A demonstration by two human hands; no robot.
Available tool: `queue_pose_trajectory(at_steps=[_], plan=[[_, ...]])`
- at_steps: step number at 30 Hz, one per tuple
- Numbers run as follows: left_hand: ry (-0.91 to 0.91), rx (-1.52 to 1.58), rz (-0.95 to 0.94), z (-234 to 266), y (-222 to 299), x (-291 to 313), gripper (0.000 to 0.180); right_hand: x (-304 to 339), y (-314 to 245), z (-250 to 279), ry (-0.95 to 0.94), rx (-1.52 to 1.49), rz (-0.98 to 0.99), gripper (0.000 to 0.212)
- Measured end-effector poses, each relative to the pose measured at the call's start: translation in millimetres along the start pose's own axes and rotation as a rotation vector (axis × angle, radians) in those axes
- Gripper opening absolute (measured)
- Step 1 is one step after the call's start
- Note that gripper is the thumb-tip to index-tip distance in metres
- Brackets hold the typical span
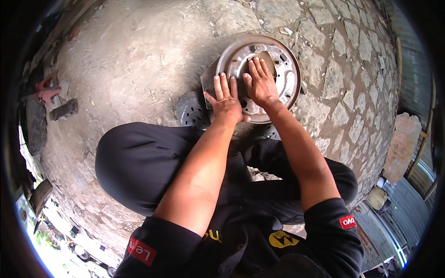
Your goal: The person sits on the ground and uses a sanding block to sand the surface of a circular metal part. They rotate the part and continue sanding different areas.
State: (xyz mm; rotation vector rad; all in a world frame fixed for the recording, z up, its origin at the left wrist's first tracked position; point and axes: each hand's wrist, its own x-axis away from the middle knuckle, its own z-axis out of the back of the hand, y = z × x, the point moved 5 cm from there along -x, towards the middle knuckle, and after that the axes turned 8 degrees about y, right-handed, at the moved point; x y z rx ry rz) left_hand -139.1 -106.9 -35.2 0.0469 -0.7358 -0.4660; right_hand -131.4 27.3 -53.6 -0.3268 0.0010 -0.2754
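A round metal brake backing plate [291,76] with a raised rim, studs and cut-outs lies in front of my feet. My left hand [226,103] rests on its left side, fingers spread and pointing away from me. Toward the plate's middle, my right hand [262,88] lies flat with its fingers stretched out, partly covering the central opening. Neither hand grips anything. Under the plate's left edge a flat grey piece [207,76] sticks out; the rest of it is hidden.
My grey clog [190,110] stands close to the plate's near left. Stone paving [333,78] runs to the right, toward corrugated metal sheets [408,194]. At the far left lie a red metal part [47,90] and a dark cylindrical piece [64,110].
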Motion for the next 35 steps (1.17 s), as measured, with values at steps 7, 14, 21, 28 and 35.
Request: queue_pose_trajectory(at_steps=[7,14,21,28,35], plan=[[-0.021,-0.036,0.004,3.2,4.3,2.3,0.154,-3.6,18.3,3.1,0.085,0.184,-0.046,0.065],[-0.050,0.010,-0.064,14.1,-7.1,9.6,0.151,11.2,-10.8,0.3,-0.117,0.165,0.079,0.070],[-0.075,0.021,-0.135,186.5,-55.1,-3.8,0.103,15.2,-28.1,-12.3,-0.071,0.139,-0.206,0.071],[0.203,0.065,0.003,313.0,-115.9,-7.6,0.089,-1.3,-29.9,-4.4,0.032,0.110,-0.323,0.074],[-0.010,0.241,0.052,263.1,-130.5,-108.6,0.089,24.1,-50.1,-21.6,-0.126,0.053,-0.274,0.086]])
